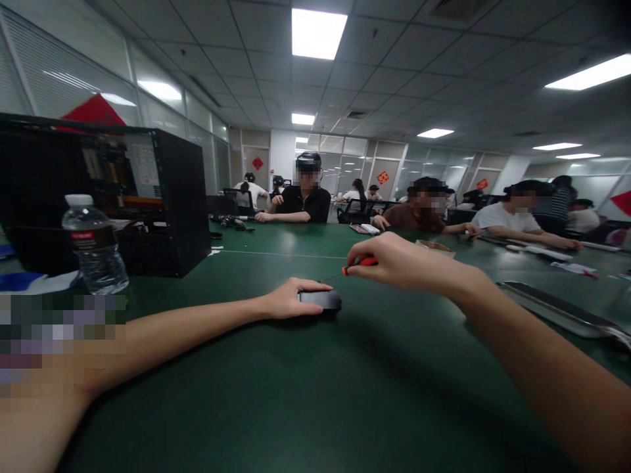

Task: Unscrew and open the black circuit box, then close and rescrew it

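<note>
My left hand (288, 299) rests on the green table (305, 394) with its fingers closed around a small dark flat object (323, 300), which it holds down. My right hand (389, 259) hovers just above and to the right of that object, gripping a small screwdriver with a red-orange handle (362, 263). The screwdriver's thin shaft points left and slightly down, toward the space above my left hand. Both forearms stretch out across the table from the near edge.
A black computer case (148, 197) stands at the left with a water bottle (94, 246) in front of it. A dark metal panel (557, 305) lies at the right. Several people sit along the far side of the table.
</note>
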### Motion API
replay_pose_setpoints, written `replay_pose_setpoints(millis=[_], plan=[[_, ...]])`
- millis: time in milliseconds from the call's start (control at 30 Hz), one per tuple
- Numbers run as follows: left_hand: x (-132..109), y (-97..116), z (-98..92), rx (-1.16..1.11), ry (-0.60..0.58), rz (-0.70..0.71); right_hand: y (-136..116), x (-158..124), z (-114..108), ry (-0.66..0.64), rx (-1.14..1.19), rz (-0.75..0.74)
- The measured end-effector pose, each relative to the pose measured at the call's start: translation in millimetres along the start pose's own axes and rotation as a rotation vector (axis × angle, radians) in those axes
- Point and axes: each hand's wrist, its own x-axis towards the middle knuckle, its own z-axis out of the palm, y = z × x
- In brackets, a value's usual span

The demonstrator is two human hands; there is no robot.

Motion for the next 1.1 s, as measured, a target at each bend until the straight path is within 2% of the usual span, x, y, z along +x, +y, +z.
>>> replay_pose_setpoints(millis=[67,200,333,467,700,933,1100], plan=[[0,2,0.3,0.010,0.003,-0.003,3,-3,-6,0.034,-0.012,-0.018],[1,1,0.9,0.019,0.006,0.000,10,-16,-10,0.017,-0.052,-0.044],[1,-1,1.8,0.032,-0.005,0.032,10,-22,-10,0.028,-0.077,-0.136],[2,-1,3.4,0.036,-0.001,0.043,1,-17,-3,0.085,-0.172,-0.156],[4,3,6.1,0.057,0.023,0.003,-18,-13,6,0.075,-0.278,-0.157],[5,-6,5.8,0.096,0.100,0.008,-25,-9,23,0.137,-0.202,-0.167],[4,-2,6.0,0.125,0.109,-0.004,-19,-2,21,0.183,-0.127,-0.122]])
